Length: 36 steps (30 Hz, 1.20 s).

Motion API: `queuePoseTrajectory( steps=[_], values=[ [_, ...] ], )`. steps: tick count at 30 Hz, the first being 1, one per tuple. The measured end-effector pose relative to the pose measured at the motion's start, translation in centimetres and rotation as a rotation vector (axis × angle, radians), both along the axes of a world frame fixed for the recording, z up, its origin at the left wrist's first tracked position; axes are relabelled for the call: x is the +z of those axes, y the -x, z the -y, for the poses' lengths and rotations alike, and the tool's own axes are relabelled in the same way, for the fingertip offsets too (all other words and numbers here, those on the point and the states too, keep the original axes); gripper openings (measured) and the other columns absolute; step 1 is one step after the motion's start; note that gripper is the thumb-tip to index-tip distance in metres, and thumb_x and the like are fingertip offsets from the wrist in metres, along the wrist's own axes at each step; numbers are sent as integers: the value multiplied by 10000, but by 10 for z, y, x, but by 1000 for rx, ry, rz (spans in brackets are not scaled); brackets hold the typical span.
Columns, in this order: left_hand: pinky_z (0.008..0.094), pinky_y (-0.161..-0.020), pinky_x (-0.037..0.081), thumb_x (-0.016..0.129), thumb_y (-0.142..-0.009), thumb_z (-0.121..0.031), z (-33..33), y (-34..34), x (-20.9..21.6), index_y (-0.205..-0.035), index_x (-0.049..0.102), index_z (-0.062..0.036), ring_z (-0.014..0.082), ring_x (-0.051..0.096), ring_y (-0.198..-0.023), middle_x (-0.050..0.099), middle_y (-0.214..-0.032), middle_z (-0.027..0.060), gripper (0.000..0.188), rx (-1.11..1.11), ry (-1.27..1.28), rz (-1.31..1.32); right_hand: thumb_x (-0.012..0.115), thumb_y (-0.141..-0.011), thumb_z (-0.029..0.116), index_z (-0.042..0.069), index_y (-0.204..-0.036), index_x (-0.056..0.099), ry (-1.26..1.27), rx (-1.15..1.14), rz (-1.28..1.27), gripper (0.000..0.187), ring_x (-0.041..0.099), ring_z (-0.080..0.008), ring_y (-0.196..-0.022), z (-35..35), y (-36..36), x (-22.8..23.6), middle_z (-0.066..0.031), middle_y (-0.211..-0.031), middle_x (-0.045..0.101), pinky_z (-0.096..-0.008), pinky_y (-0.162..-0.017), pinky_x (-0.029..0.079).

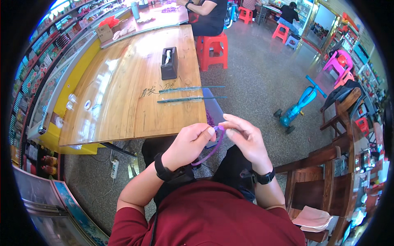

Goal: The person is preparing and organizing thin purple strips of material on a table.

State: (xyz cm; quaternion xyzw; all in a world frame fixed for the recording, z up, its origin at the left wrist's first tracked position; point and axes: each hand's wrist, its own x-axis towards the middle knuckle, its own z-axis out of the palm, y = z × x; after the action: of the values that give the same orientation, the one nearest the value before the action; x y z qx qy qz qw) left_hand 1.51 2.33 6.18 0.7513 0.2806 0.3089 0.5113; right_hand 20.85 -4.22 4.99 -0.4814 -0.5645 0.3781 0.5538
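Note:
In front of my lap, a thin purple band (211, 154) bends in a curve from my fingertips down toward my knees. My left hand (192, 141) pinches its upper end between thumb and forefinger. From the other side, the thumb and forefinger of my right hand (246, 137) close on the same end, where a lighter purple bit shows; the other fingers stay loosely stretched. Just behind my hands is a bluish bin (214, 107), partly hidden by the table, with purple pieces (210, 119) inside.
On the wooden table (119, 90) are a black tape dispenser (169, 63), two dark sticks (186, 99) jutting past its right edge, and a white tape roll (87, 105). A red stool (212, 51), a blue scooter (297, 107) and a wooden chair (312, 184) surround me. Other people sit farther back.

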Motion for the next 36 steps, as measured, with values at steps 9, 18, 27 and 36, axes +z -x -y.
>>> queuePoseTrajectory(
  steps=[9, 18, 27, 36],
  values=[
    [259, -625, 449, 498, -1005, -250, 0, -1, 2, -881, 641, -10, 100, 523, -646, 565, -696, 12, 305, -56, 270, -2, 670, -862, 45, 44, -1061, 706, -179, -251, 407, 202, 684, -206, -924, -11, 10, -12, -131, -977, 714, -317, -848, 518],
    [290, -704, 497, 494, -998, -202, 6, 33, 1, -881, 640, 21, 157, 613, -716, 631, -749, 67, 291, -265, 403, 130, 598, -938, 62, -22, -1109, 674, -80, -484, 105, 205, 661, -130, -909, -39, -45, -30, -98, -975, 719, -246, -816, 508],
    [295, -736, 497, 532, -975, -153, 4, 49, -37, -800, 656, 24, 165, 615, -778, 636, -808, 84, 278, -323, 324, 111, 555, -957, 78, 5, -1127, 673, -31, -569, -73, 219, 621, -52, -733, -48, -79, -36, -63, -936, 720, -197, -632, 500],
    [346, -879, 501, 614, -915, -100, 10, 27, -83, -1013, 683, 12, 249, 637, -982, 667, -1017, 129, 164, -321, -100, -26, 580, -951, 141, 19, -1125, 668, 96, -467, -135, 230, 523, -34, -491, -68, -90, -49, -65, -902, 717, -177, -432, 418]
  ],
)
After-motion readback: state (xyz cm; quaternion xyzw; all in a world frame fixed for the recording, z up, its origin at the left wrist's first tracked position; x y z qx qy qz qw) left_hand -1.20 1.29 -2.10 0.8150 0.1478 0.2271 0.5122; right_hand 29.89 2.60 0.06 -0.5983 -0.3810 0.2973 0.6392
